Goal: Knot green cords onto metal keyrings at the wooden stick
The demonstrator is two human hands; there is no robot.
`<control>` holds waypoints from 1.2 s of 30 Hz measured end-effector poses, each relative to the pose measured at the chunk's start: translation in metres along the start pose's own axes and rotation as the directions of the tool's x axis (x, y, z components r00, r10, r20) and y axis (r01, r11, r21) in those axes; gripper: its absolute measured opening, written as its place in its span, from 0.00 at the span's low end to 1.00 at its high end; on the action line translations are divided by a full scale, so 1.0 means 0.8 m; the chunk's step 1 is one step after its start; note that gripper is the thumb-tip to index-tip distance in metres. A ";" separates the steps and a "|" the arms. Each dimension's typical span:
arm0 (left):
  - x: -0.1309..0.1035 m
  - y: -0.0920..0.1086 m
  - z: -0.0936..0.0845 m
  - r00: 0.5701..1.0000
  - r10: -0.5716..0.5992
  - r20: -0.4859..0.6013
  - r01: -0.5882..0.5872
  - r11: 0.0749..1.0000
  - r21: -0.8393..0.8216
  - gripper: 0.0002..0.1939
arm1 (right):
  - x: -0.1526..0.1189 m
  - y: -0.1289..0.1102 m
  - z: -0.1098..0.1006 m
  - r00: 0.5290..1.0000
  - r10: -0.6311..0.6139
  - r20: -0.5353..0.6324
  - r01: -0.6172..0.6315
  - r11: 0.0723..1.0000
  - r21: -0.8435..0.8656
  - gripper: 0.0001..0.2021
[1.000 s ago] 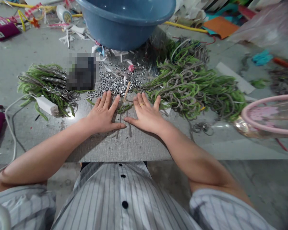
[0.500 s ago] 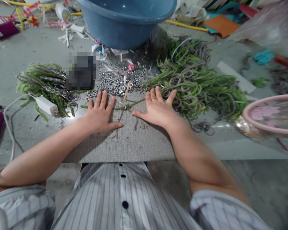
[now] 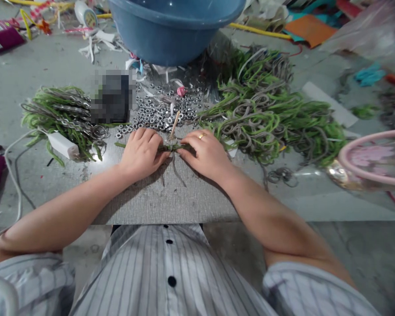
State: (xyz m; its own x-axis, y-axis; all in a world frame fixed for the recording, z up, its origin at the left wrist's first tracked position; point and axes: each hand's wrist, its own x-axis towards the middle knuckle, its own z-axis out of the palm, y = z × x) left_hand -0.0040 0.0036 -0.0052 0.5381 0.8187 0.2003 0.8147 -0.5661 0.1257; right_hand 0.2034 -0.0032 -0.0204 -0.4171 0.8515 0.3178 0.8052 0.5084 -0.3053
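Across the cluttered grey tabletop (image 3: 171,206), a blue basin (image 3: 177,39) stands beyond scattered metal nuts (image 3: 145,116), and down in front, both hands are on the green-and-grey cord (image 3: 171,148)! Left hand (image 3: 142,151), fingers curled, pinches it between thumb and fingertips; right hand (image 3: 206,153), ring on one finger, has it pinched from the other side. The cord lies right between the two, one green end poking out past the left hand, grey tails trailing toward the near edge. Fingers cover part of it, so the grip is probably light. Just beyond, a thin wooden stick (image 3: 175,123) leans; tangled cords (image 3: 263,116) heap beyond the right hand.
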 end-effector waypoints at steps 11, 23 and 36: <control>0.004 0.003 0.023 0.996 -0.040 -0.086 0.042 0.999 0.023 0.20 | 0.002 -0.009 0.011 0.999 0.044 0.023 -0.044 0.999 -0.011 0.12; 0.007 0.003 0.015 0.992 -0.106 0.076 0.109 0.993 -0.041 0.35 | 0.001 -0.014 0.013 0.988 0.112 0.107 -0.116 0.993 0.028 0.24; 0.002 -0.012 0.009 0.961 0.000 0.277 0.035 0.992 -0.124 0.56 | -0.004 0.002 0.005 0.901 0.078 0.427 -0.164 0.972 0.170 0.54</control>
State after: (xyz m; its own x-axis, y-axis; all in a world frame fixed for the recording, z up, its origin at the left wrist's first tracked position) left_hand -0.0096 0.0107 -0.0131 0.5773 0.8130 -0.0762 0.8000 -0.5445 0.2519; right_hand 0.2041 -0.0047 -0.0254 -0.4933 0.8614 -0.1207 0.7792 0.3759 -0.5016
